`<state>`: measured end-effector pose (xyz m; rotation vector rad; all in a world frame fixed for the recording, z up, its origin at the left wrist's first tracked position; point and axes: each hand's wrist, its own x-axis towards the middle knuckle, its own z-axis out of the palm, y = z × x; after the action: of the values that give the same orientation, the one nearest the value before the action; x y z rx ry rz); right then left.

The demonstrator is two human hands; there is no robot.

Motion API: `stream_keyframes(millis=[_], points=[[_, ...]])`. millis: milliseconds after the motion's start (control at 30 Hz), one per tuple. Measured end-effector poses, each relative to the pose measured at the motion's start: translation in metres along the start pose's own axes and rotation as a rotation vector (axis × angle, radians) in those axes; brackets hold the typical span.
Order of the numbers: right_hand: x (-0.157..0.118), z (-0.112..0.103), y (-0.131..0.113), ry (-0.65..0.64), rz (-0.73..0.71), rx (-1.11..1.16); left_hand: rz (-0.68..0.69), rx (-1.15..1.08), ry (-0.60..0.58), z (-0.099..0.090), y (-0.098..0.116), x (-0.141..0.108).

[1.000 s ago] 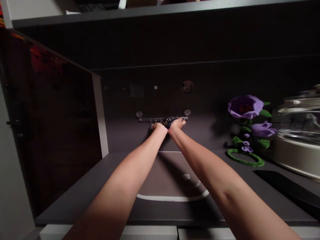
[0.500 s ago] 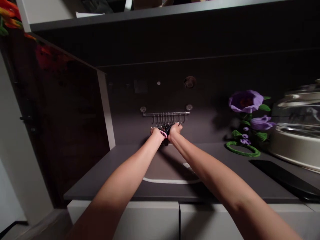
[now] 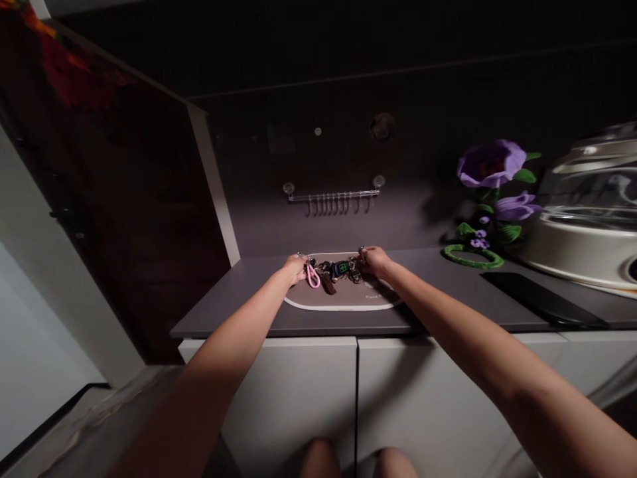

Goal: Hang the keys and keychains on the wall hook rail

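Through the head camera I am keeping both grips low over the surface (image 3: 219, 302), and a bunch of keys (image 3: 334, 271) is lying between them on a brown mat (image 3: 343, 301) with a white edge. My left grip (image 3: 297, 269) is bending its fingers at the left end of the bunch, and a pink loop (image 3: 313, 276) is lying just beside those fingers. My right grip (image 3: 372, 259) is curling its fingers at the other end, where some metal is showing at the fingertips. The pieces are looking too small there, so I am not able to tell whether either grip is clenching the keys or releasing them. About midway between the grips, a brown strap (image 3: 329, 285) is pointing toward me, and a black fob (image 3: 342, 268) is showing a green mark to the right of it. Beyond and above both grips, a clear rail (image 3: 334, 196) is running along the wall, and a row of hooks (image 3: 338, 204) is hanging from it. Well to the right of my right grip, a purple flower (image 3: 490, 166) is rising above a green ring (image 3: 472, 257), a black slab (image 3: 542, 297) is lying flat nearer me, and a cream appliance (image 3: 572, 249) is standing beyond the slab.
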<state>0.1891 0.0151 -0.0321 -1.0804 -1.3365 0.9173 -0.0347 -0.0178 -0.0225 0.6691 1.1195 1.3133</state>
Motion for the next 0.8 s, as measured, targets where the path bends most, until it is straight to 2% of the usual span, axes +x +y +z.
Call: stream_keyframes(millis=[67,133,200,300,400,533,600,700,800], points=[[-0.007,-0.014,-0.004,0.022,0.035,-0.114,0.101,0.079,0.013,-0.010,0.003,-0.002],[-0.014,-0.024,-0.009,0.054,-0.039,-0.422,0.265,0.183,0.000,-0.018,0.006,-0.002],[-0.019,-0.030,-0.013,0.032,-0.106,-0.624,0.422,0.289,-0.024,-0.025,0.007,-0.002],[-0.027,-0.032,-0.016,-0.023,-0.105,-0.748,0.509,0.428,-0.044,-0.032,0.007,-0.004],[-0.033,-0.029,-0.020,-0.014,-0.108,-0.686,0.488,0.503,-0.055,-0.034,0.010,-0.014],[-0.043,-0.018,-0.040,-0.021,-0.233,-0.480,0.424,0.358,-0.142,-0.030,0.023,-0.036],[-0.053,-0.009,-0.056,-0.156,-0.192,-0.384,0.388,0.349,-0.248,-0.025,0.030,-0.048],[-0.068,0.004,-0.075,-0.537,0.026,-0.221,0.321,0.337,-0.469,-0.018,0.034,-0.061],[-0.079,0.012,-0.079,-0.658,0.184,-0.009,0.208,0.241,-0.613,-0.014,0.026,-0.067]])
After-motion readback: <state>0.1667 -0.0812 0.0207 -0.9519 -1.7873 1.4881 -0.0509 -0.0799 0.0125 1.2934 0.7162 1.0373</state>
